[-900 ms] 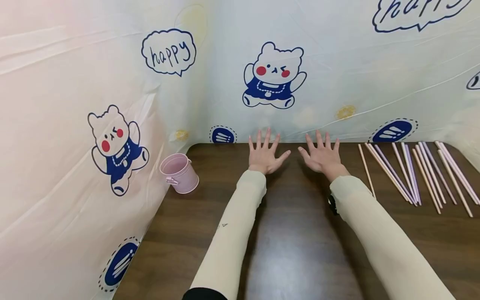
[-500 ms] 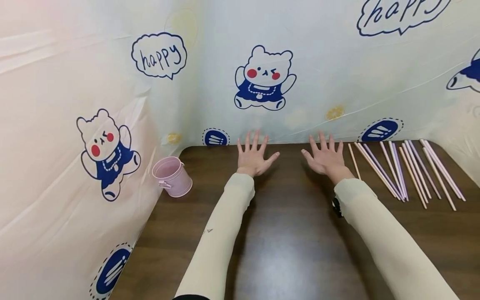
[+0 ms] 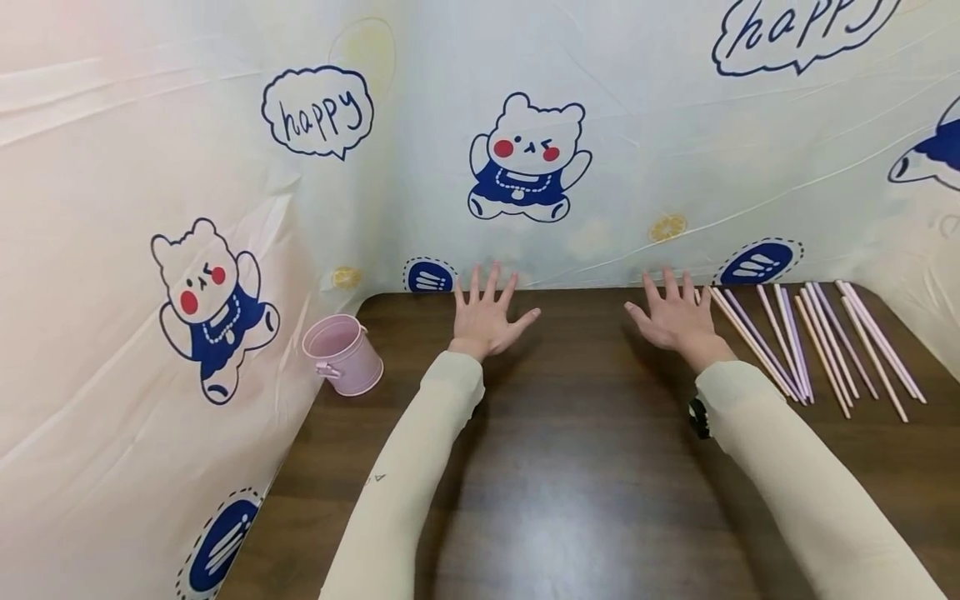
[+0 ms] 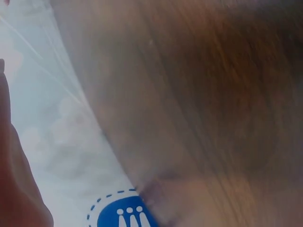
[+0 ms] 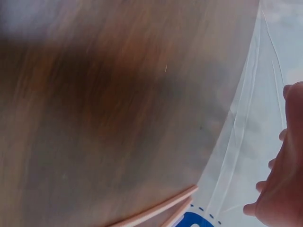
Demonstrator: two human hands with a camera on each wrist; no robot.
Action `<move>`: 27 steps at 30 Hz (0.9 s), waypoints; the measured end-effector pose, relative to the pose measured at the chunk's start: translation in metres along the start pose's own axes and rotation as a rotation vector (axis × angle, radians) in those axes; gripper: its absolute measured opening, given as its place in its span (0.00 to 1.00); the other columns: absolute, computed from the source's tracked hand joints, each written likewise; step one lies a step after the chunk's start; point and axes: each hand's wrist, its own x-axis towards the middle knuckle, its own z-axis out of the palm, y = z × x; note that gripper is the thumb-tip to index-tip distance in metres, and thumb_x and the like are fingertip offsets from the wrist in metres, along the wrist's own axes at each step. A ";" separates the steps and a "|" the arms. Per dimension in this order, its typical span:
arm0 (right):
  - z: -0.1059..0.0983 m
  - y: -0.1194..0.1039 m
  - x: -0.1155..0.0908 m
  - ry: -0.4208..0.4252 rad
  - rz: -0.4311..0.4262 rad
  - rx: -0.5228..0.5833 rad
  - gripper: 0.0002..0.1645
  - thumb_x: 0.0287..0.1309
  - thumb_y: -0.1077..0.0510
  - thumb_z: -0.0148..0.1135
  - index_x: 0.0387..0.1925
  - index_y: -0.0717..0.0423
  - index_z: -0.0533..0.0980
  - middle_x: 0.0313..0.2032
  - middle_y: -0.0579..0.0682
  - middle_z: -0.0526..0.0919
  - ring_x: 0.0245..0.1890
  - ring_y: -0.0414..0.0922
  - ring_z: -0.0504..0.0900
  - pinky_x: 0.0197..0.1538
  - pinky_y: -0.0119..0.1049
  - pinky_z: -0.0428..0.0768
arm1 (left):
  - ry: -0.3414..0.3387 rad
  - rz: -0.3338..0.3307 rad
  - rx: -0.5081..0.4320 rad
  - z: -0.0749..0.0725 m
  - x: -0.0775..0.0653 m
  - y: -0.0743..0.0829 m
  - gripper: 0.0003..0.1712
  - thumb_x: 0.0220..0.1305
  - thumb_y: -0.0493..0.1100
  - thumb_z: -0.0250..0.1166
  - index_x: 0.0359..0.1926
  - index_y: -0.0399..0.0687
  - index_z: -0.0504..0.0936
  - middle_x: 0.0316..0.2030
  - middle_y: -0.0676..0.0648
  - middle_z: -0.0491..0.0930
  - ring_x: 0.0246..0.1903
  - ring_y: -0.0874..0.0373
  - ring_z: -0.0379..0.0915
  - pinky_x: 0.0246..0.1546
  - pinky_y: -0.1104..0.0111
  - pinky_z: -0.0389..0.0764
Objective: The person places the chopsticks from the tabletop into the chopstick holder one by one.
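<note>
My left hand point(image 3: 487, 321) is held palm down with its fingers spread, over the far part of the brown table point(image 3: 570, 433). Farther right, my right hand point(image 3: 678, 321) is spread the same way, its fingertips pointing at the back curtain. Neither hand holds anything. Several thin sticks point(image 3: 825, 350), pink and purple, lie fanned out just right of the right hand, which covers most of the leftmost one. In the right wrist view, pale pink sticks point(image 5: 158, 210) show at the bottom. A small pink bucket point(image 3: 345, 354) stands upright, left of the left hand.
A pale curtain point(image 3: 420, 192) printed with bears and "happy" bubbles hangs behind the table and along its left side. The table's far edge point(image 3: 577, 289) runs close under the fingertips. A dark band point(image 3: 699, 417) is on the right wrist.
The hands have moved apart, the left one leftward and the right one rightward over the leftmost stick. The head view has shifted slightly. Bucket and sticks stay in place.
</note>
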 end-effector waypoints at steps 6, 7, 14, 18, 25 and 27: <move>-0.005 0.011 -0.006 0.014 0.000 0.004 0.47 0.76 0.32 0.37 0.82 0.56 0.43 0.79 0.69 0.35 0.75 0.76 0.33 0.69 0.76 0.36 | 0.010 -0.034 -0.060 -0.008 -0.010 -0.014 0.52 0.62 0.86 0.28 0.81 0.73 0.36 0.82 0.50 0.33 0.80 0.42 0.21 0.73 0.37 0.30; -0.006 0.012 -0.006 0.019 -0.005 0.003 0.47 0.76 0.33 0.37 0.81 0.56 0.44 0.79 0.69 0.35 0.75 0.76 0.34 0.69 0.76 0.36 | 0.014 -0.039 -0.066 -0.009 -0.012 -0.017 0.52 0.62 0.86 0.28 0.82 0.73 0.37 0.82 0.50 0.33 0.80 0.42 0.21 0.73 0.37 0.31; -0.008 0.019 -0.008 0.037 -0.013 -0.012 0.47 0.76 0.33 0.39 0.81 0.57 0.45 0.79 0.69 0.36 0.75 0.76 0.36 0.68 0.77 0.38 | 0.043 -0.030 -0.008 -0.015 -0.023 -0.045 0.53 0.63 0.85 0.30 0.82 0.70 0.40 0.82 0.50 0.32 0.80 0.40 0.22 0.73 0.36 0.29; -0.011 0.022 -0.010 0.024 -0.005 -0.016 0.47 0.77 0.34 0.39 0.81 0.58 0.44 0.78 0.70 0.36 0.74 0.77 0.36 0.69 0.77 0.38 | 0.057 -0.029 0.027 -0.017 -0.029 -0.063 0.54 0.63 0.86 0.31 0.82 0.68 0.44 0.82 0.50 0.32 0.80 0.39 0.23 0.73 0.37 0.27; -0.014 0.029 -0.013 0.008 0.002 -0.020 0.47 0.77 0.34 0.38 0.81 0.59 0.44 0.78 0.71 0.36 0.74 0.77 0.37 0.69 0.76 0.41 | 0.079 -0.060 -0.009 -0.027 -0.044 -0.089 0.54 0.63 0.86 0.34 0.82 0.66 0.47 0.82 0.46 0.39 0.80 0.39 0.22 0.71 0.36 0.24; -0.014 0.033 -0.014 0.000 0.003 -0.010 0.47 0.77 0.34 0.38 0.81 0.59 0.43 0.78 0.71 0.36 0.74 0.78 0.37 0.69 0.76 0.41 | 0.076 -0.072 -0.023 -0.029 -0.048 -0.095 0.55 0.62 0.86 0.34 0.82 0.65 0.47 0.82 0.46 0.37 0.79 0.39 0.21 0.71 0.36 0.23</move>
